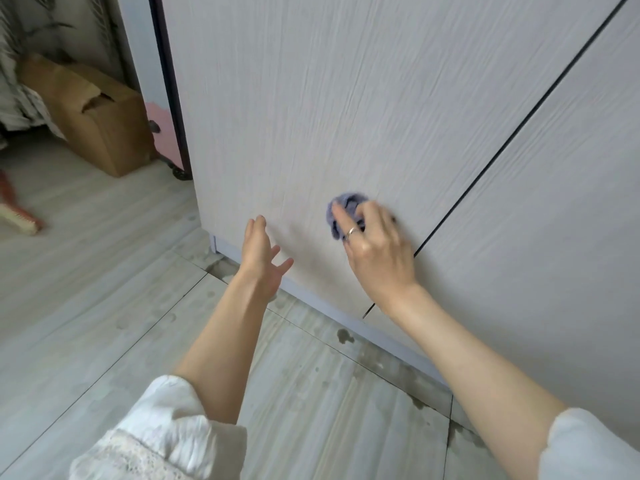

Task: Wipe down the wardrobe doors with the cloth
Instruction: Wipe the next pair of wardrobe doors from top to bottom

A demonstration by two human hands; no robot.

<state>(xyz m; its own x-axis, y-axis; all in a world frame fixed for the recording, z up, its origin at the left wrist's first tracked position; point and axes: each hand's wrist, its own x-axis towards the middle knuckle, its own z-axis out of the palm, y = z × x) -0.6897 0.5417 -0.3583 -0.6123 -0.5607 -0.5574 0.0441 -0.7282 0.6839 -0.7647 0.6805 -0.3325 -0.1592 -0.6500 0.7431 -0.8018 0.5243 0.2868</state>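
A pale wood-grain wardrobe door (346, 98) fills the middle of the head view, with a second door (561, 209) to its right across a dark gap. My right hand (377, 251) grips a bunched blue-purple cloth (343, 209) and presses it against the lower part of the left door. A ring shows on one finger. My left hand (263, 258) hovers with fingers spread close to the door's bottom, to the left of the cloth; whether it touches the door is unclear.
A brown cardboard box (100, 123) sits on the floor at the left beside a pink wheeled item (166, 133). A red brush (17, 213) lies at the far left. The tiled floor (311, 393) shows damp spots along the wardrobe base.
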